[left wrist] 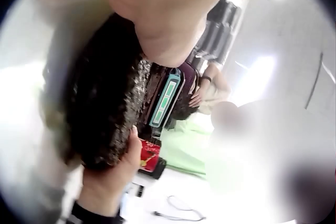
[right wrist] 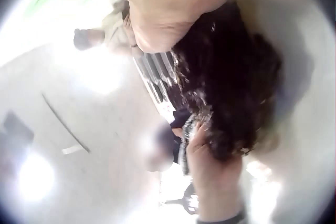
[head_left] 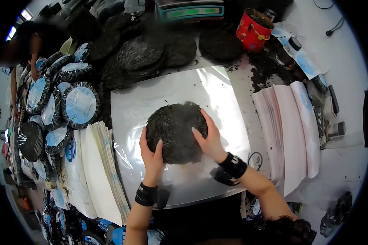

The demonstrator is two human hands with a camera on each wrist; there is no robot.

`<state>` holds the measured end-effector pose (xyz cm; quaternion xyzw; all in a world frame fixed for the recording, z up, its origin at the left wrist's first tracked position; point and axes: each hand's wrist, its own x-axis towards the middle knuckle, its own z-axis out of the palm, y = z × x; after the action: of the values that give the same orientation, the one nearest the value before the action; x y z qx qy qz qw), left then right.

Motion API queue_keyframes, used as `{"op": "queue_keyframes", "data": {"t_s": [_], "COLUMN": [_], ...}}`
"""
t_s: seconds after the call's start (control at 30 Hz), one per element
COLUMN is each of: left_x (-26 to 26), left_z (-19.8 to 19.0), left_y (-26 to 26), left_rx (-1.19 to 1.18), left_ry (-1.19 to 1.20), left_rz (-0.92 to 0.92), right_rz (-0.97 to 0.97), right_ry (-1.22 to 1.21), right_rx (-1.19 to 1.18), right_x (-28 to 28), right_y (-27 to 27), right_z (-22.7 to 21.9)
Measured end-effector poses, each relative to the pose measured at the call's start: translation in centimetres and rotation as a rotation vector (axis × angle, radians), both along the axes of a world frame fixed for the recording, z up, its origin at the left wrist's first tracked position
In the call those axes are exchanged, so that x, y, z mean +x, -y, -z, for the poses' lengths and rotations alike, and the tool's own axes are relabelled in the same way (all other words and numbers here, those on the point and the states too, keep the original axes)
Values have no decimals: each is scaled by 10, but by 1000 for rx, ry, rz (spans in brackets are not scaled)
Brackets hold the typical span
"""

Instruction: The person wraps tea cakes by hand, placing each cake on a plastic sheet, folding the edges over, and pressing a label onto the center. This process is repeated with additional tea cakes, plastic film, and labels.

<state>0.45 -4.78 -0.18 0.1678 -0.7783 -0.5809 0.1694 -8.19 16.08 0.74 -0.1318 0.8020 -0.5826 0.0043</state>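
Note:
A dark, round, rough-surfaced cake is held between both hands over a shiny plastic-covered sheet. The left hand grips its left edge, thumb on the upper face. On the right edge the right hand grips likewise, thumb laid over the face. The cake's dark side fills much of the left wrist view, with the right hand on its far edge. In the right wrist view the cake shows with the left hand on it. The fingers' undersides are hidden.
Dark round cakes lie behind the sheet, near a scale and a red bucket. Wrapped cakes with blue labels pile up at left. Paper stacks flank the sheet, left and right. Another person's arm shows at upper left.

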Motion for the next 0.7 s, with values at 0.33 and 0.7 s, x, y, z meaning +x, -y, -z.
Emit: {"op": "queue_keyframes", "data": {"t_s": [0.33,0.7], "left_x": [40,156], "left_z": [-39,-24], "left_y": [42,104], "left_rx": [-276,-733], "left_ry": [34,12], "left_rz": [35,867], "right_rz": [-569,-554], "right_ry": [-551,-635], "right_rx": [663,705], "right_x": [3,7], "right_y": [35,32], "right_z": [-30,-27]}}
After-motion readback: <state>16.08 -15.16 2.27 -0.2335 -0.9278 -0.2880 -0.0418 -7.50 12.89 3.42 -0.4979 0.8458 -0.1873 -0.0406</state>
